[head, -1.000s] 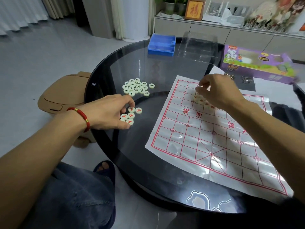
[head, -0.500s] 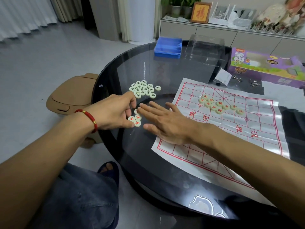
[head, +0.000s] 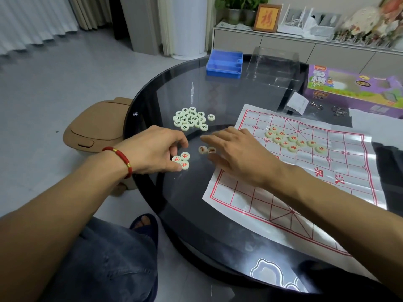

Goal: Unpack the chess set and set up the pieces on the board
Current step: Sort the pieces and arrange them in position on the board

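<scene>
A white sheet board with a red grid (head: pixel 327 177) lies on the right half of the round dark glass table (head: pixel 196 214). Several red-lettered pieces (head: pixel 292 141) sit bunched on its far part. A pile of dark-lettered pieces (head: pixel 192 118) lies on the glass left of the board. My left hand (head: pixel 152 151) cups three red-lettered pieces (head: pixel 185 156) between its thumb and curled index finger. My right hand (head: pixel 239 158) is flat with its fingers spread, and two more red pieces (head: pixel 207 149) lie just under its fingertips.
At the table's far side stand a blue tray (head: pixel 224 62), a clear plastic lid (head: pixel 274 62) and a purple game box (head: pixel 349 88). Small metal rings (head: pixel 316 105) lie near the box. A tan bin (head: pixel 96 127) sits on the floor to the left.
My right hand left the red pieces on the board and came across to the loose pieces by my left hand. Two red pieces now lie apart from the left hand's cluster.
</scene>
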Demonstrator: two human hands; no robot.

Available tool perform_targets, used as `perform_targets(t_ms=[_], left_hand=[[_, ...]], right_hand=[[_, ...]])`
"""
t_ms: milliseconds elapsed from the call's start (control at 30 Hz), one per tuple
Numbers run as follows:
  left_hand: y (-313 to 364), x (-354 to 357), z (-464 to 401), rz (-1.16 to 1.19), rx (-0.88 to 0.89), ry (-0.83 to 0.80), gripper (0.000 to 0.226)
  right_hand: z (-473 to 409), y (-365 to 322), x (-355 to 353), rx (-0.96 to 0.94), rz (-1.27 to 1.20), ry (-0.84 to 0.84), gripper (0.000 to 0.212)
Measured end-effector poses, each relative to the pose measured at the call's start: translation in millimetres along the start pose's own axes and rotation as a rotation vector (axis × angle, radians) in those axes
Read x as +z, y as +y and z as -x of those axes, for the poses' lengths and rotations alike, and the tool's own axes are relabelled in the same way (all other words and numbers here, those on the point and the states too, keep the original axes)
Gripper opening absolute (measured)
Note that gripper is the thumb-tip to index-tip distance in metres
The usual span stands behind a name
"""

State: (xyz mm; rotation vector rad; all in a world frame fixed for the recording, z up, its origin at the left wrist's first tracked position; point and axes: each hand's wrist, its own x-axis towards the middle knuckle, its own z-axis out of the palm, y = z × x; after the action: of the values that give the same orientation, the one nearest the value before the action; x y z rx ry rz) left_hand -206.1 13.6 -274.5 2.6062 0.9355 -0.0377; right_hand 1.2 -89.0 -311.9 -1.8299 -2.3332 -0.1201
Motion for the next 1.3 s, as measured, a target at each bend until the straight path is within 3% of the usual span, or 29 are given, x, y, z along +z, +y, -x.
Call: perform_targets(t_ms=[200, 500, 767, 933, 1100, 1300], left_hand=[[2, 2, -4, -0.026, 0.011, 0.017, 0.052], [6, 4, -7, -0.052, 0.04, 0.031, 0.051], [12, 7, -11, -0.076, 0.074, 0.046, 0.058], [15, 8, -14, -0.111, 0.12, 0.065, 0.055], [18, 8, -13, -0.133, 0.127, 0.062, 0.036], [17, 9, -13, -0.093, 0.122, 0.07, 0.026]], right_hand=[[-15, -6, 6, -0.032, -0.082, 0.077, 0.019], [-8, 11, -16, 0.011, -0.115, 0.139, 0.017], [76, 130, -56, 0.57, -0.008, 0.122, 0.017], [115, 164, -53, 0.76, 0.018, 0.062, 0.021], [118, 168, -51, 0.769, -0.007, -0.009, 0.029], [88, 126, -57, 0.536, 0.014, 0.205, 0.017]])
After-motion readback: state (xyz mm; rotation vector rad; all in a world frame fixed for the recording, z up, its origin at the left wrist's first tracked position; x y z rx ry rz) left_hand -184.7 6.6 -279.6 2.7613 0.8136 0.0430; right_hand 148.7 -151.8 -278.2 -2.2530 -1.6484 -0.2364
